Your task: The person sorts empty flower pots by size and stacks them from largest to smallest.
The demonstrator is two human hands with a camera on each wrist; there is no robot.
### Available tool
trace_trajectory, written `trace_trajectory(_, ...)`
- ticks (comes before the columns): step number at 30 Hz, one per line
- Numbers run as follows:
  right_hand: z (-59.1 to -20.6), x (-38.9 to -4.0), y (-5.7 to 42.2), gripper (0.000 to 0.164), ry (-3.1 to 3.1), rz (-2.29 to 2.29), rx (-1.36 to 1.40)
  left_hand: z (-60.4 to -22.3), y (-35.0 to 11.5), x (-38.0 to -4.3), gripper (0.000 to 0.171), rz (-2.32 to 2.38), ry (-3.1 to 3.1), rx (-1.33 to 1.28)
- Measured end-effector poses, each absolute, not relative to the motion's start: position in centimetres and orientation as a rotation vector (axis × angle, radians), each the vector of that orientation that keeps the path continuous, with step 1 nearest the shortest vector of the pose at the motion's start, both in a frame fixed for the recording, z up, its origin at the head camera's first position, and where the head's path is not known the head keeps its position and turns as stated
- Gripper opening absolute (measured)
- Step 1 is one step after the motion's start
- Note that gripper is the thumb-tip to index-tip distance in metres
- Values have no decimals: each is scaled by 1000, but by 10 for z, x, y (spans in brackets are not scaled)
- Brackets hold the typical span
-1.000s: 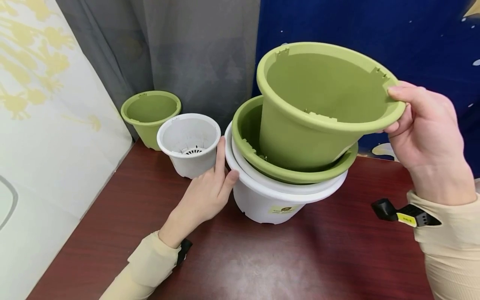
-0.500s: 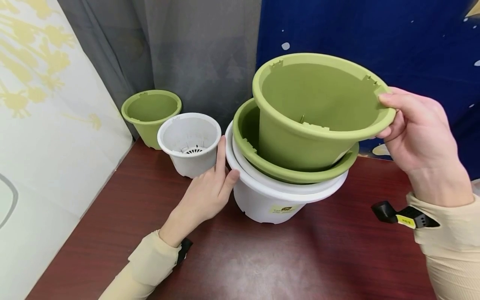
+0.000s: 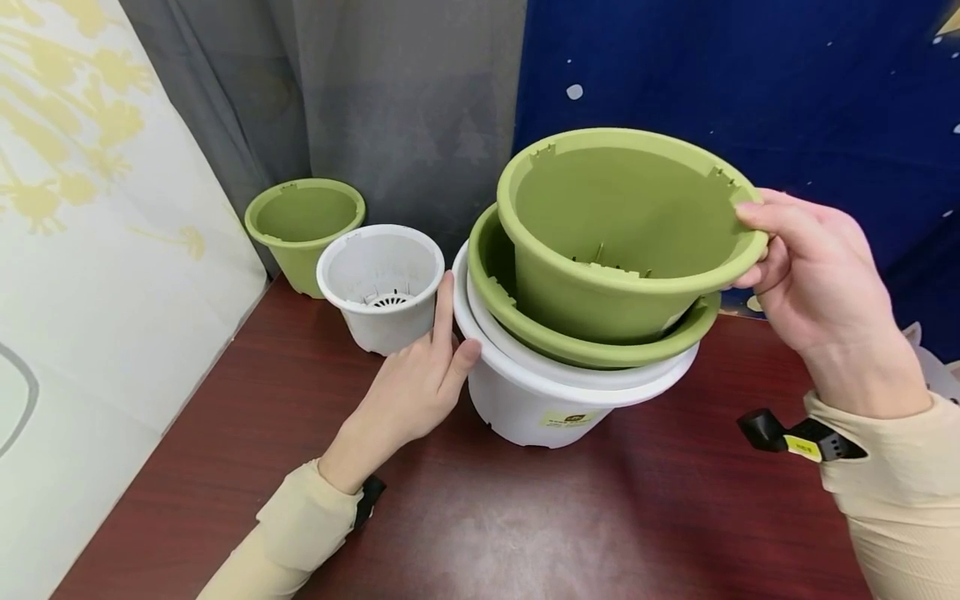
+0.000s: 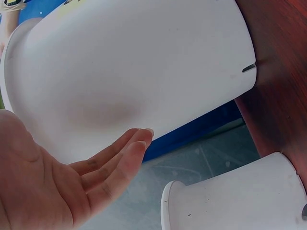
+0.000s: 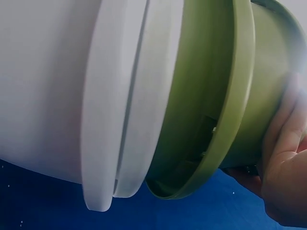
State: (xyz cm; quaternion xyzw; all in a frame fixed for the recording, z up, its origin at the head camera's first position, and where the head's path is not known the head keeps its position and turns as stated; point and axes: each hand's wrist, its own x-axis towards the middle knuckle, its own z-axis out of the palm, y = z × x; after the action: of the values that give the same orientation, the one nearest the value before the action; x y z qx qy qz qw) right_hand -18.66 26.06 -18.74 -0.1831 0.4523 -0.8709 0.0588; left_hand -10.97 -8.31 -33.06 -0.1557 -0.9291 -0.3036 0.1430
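Note:
In the head view a light green flowerpot [image 3: 570, 292] sits tilted inside a wider green flowerpot [image 3: 570, 344], its right side raised. My right hand [image 3: 828, 275] pinches its rim, thumb inside and fingers beneath; the right wrist view shows this hand [image 5: 288, 172] at the pot's side. Under both lie two nested white flowerpots, the inner showing only as a rim [image 3: 600, 379], the outer [image 3: 510, 412] bearing a yellow label. With fingers straight, my left hand [image 3: 416, 379] is at the left side of the outer white pot. In the left wrist view its fingertips overlap that pot's wall [image 4: 129, 72].
Left of the stack, a small white pot [image 3: 386, 329] with a slotted bottom stands close to my left fingers. Behind it is a small green pot [image 3: 300, 258] near the grey curtain [image 3: 405, 108]. Everything stands on a dark red wooden table [image 3: 480, 525]; a blue cloth [image 3: 675, 67] hangs behind.
My right hand has come down and to the left with the light green pot, which now sits deeper and less tilted in the wider green one. The left hand has stayed in place.

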Motion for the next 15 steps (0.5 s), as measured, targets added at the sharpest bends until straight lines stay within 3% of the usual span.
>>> trace_trajectory(15, -195, -183, 253, 20, 1501, -2558, -491, -330, -83, -109, 83, -872, -2679, -454)
